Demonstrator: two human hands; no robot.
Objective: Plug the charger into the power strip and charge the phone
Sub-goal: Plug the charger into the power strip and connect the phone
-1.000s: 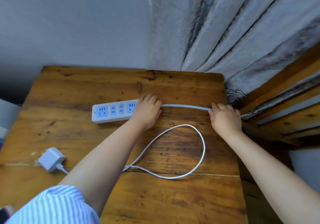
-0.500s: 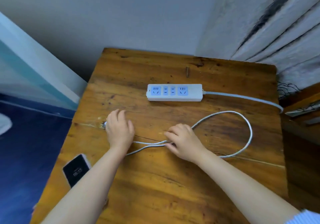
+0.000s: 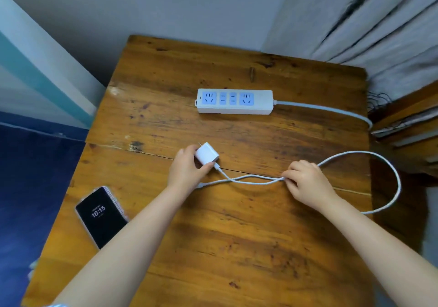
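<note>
Seemingly mid-task, the left hand [image 3: 187, 167] grips the charger [image 3: 206, 153] on the counter [image 3: 237, 247], prongs aimed at eleven o'clock; the power strip [image 3: 234, 101], long axis three-to-nine, lies at twelve o'clock, nearer this hand; the right hand [image 3: 305, 183] pinches the cable [image 3: 251, 179]; the phone [image 3: 101, 216] rests at seven o'clock.

Single head view, looking steeply down, close over wooden table [image 3: 237, 247].

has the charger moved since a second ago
Yes. The charger was lying near the table's left edge; the left hand now holds it nearer the power strip.
</note>
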